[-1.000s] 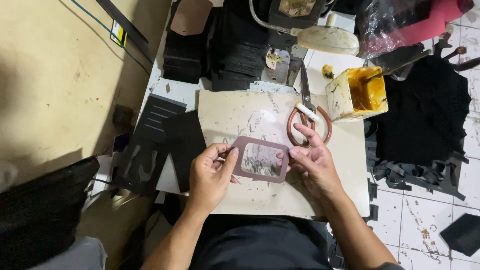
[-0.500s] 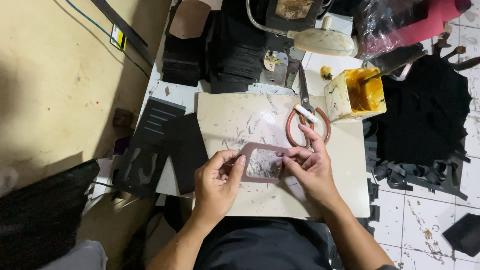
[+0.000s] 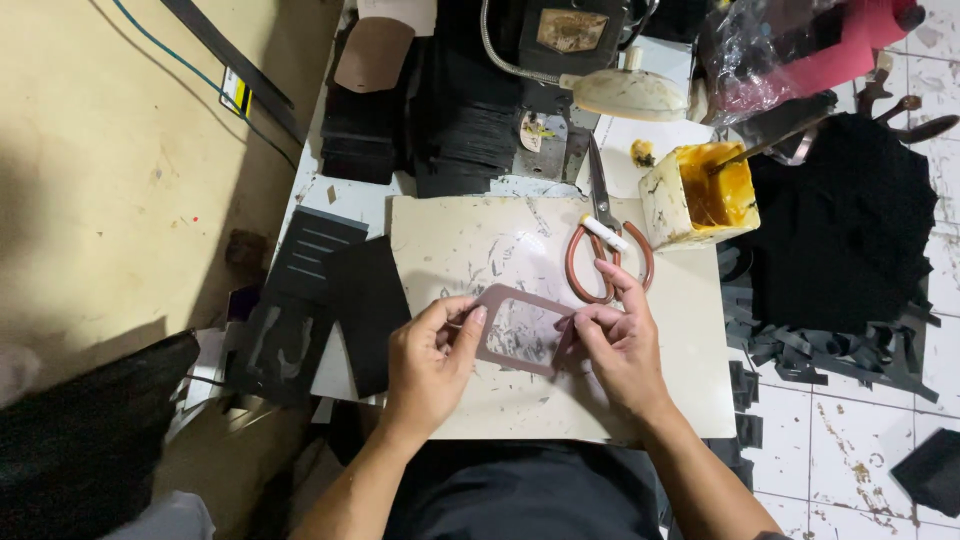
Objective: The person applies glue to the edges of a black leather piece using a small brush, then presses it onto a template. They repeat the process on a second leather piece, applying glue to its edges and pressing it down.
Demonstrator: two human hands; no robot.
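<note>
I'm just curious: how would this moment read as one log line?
left hand: holds frame | right hand: holds frame | scissors: on board, idle

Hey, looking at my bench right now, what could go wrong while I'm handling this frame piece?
The open glue pot sits close behind your right hand, with a stick leaning out of it; a bump might tip it onto the board. The scissors lie right by your right fingertips, so a reach could catch them. The thin brown frame, pinched with your left hand, might crease.
</note>
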